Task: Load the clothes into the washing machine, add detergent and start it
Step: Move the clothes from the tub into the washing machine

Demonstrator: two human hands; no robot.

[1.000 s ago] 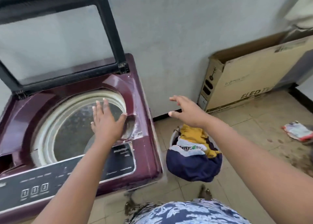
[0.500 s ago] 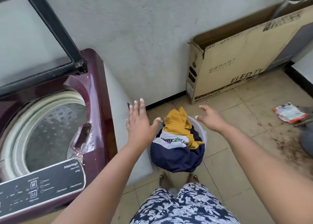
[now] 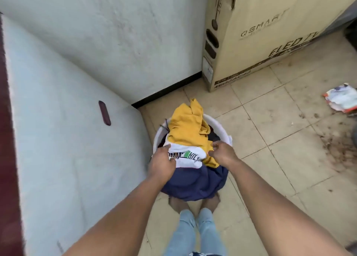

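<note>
A white bucket (image 3: 218, 125) stands on the tiled floor beside the washing machine, heaped with clothes. On top lies a yellow, white and navy shirt (image 3: 188, 139) whose navy part hangs over the bucket's front. My left hand (image 3: 162, 163) grips the shirt's white band at its left side. My right hand (image 3: 222, 153) pinches the yellow cloth on the right. Only the washing machine's white side panel (image 3: 63, 149) and a strip of its maroon top at the far left show. Its drum and controls are out of view.
A large cardboard TV box (image 3: 260, 37) leans against the wall at the back right. A crumpled wrapper (image 3: 342, 100) lies on the floor at the right, with dirt scattered below it. My feet stand just behind the bucket.
My view has swung from the machine's open drum down to the bucket. Both hands dropped from the air onto the shirt and closed on it.
</note>
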